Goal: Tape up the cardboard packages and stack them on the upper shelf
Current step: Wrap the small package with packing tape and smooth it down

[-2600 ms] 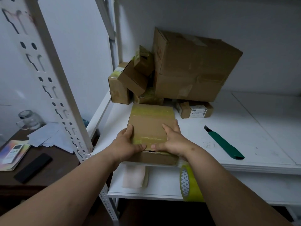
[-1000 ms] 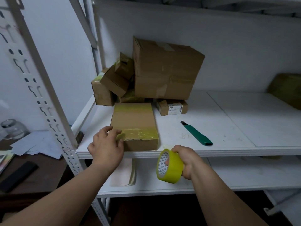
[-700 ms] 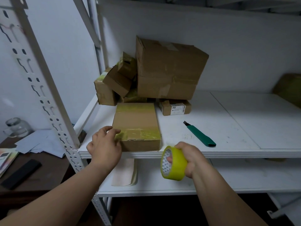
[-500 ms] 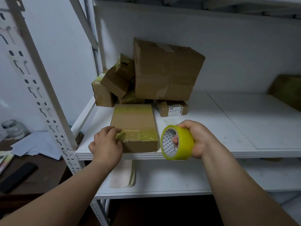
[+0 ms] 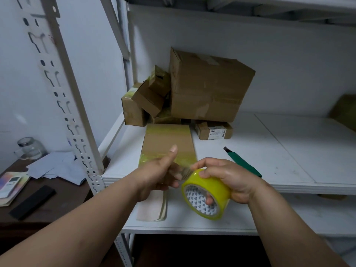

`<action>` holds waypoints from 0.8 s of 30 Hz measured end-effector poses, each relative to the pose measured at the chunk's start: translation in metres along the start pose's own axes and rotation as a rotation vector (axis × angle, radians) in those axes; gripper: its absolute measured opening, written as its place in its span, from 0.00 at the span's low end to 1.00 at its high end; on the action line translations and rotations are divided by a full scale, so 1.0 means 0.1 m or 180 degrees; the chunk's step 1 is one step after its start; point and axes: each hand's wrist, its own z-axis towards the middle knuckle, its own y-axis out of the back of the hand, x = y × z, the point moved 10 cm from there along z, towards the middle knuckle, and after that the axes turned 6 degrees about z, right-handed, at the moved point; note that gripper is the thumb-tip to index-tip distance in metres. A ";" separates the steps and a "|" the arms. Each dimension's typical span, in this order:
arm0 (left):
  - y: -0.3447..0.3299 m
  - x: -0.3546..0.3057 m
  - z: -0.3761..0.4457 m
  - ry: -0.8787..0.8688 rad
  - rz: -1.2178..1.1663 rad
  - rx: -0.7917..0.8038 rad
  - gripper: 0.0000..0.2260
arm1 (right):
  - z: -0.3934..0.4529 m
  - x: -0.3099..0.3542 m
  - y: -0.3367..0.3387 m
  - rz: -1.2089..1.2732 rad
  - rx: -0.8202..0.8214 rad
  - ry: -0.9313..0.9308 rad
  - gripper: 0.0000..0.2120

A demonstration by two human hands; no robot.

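Head view: we are pulling a strip off a yellow tape roll in front of a flat cardboard package lying on the white shelf.

Going from the left, we are seeing a glass jar, scattered papers and a black remote on a dark table, beside the shelf's perforated upright. Our left hand is pinching the free end of the clear tape, thumb raised, just in front of the package's near edge. That package is sitting at the shelf's front, already banded with yellowish tape. Behind it, small boxes are leaning against a large box, with a labelled box beneath. Our right hand is gripping the roll, fingers curled over its top and into its core. Further right, a green utility knife is lying on the shelf.
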 end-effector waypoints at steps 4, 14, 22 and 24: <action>0.06 -0.03 -0.06 -0.0319 0.0108 0.0071 0.09 | 0.10 -0.02 -0.19 -0.0203 0.0130 -0.0043 0.09; 0.55 0.17 -0.08 -0.0181 -0.0364 -0.0085 0.08 | 0.31 0.00 -0.44 -0.0304 0.0617 -0.0200 0.21; 0.98 0.10 -0.06 -0.0205 -0.0800 -0.0216 0.10 | 0.38 0.25 -0.66 -0.1188 0.1047 0.0571 0.08; 1.07 0.10 -0.06 -0.0235 -0.0895 -0.0231 0.08 | 0.37 0.32 -0.68 -0.1151 0.1074 0.0678 0.09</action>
